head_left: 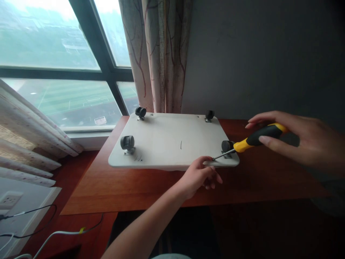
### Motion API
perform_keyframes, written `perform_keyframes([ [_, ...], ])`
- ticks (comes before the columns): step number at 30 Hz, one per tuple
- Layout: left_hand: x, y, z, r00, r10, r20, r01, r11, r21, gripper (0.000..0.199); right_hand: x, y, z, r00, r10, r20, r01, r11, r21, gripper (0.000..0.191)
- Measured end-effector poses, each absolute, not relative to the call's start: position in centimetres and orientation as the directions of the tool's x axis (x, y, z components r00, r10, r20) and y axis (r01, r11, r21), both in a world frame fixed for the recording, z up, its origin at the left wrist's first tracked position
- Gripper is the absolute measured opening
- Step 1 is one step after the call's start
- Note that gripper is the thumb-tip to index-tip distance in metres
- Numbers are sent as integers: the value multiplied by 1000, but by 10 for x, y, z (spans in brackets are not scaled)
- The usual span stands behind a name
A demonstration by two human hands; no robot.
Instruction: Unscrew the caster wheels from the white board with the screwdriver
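Right hand point(299, 136) holding one screwdriver point(252, 138), four casters point(127, 142)

Daylight from a window point(67, 72) beyond the far left corner of the worktop point(102, 189), upper panes point(45, 32) glaring, near right corner in shadow

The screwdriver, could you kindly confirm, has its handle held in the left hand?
No, the right hand holds the screwdriver by its handle.

Four casters point(127, 142), one white board point(167, 135) and one screwdriver point(244, 144) were present, with one worktop point(121, 187). The surroundings comprised one window point(104, 73) with four visible panes point(78, 102), two bundles of gathered curtain point(172, 54) and one wall socket point(10, 199). Cables point(63, 232) numbered at least two; their exact count was unclear.
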State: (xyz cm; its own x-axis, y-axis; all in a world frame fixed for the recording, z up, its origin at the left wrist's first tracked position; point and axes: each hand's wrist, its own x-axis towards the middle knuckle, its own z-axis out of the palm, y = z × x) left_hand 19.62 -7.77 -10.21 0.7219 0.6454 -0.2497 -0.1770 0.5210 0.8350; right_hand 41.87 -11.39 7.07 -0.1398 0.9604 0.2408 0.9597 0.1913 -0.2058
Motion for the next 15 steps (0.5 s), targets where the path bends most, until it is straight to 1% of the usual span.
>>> perform_keyframes([
  [2, 197, -77, -99, 713, 654, -252, -102, 453, 886, 48, 416, -113, 70, -72, 967, 245, 971, 124, -202, 35],
  [4, 198, -75, -95, 711, 659, -244, -17, 363, 932, 43, 414, -112, 70, -44, 967, 252, 971, 100, -215, 36],
  [6, 199, -71, -91, 712, 673, -200, 82, 203, 976, 36, 412, -111, 70, -48, 965, 259, 967, 110, -229, 36],
  [7, 200, -69, -89, 706, 691, -159, 143, 81, 986, 30, 412, -111, 70, -54, 964, 260, 966, 117, -233, 36],
  [8, 201, -66, -88, 691, 716, -100, 210, -66, 976, 24, 412, -112, 70, -54, 965, 258, 965, 117, -234, 35],
  [9, 203, -63, -88, 674, 738, -31, 276, -212, 938, 17, 412, -112, 71, -52, 967, 249, 965, 113, -235, 34],
  [10, 206, -60, -88, 656, 754, 37, 334, -334, 881, 12, 413, -112, 71, -51, 969, 242, 966, 110, -235, 33],
  [11, 209, -57, -88, 641, 762, 95, 379, -421, 824, 9, 413, -112, 72, -52, 969, 240, 967, 109, -232, 33],
  [13, 216, -52, -88, 627, 763, 158, 427, -506, 750, 8, 417, -113, 73, -49, 968, 245, 972, 102, -211, 31],
  [15, 222, -48, -87, 632, 755, 172, 446, -536, 717, 9, 423, -115, 73, -34, 964, 263, 979, 86, -186, 31],
])
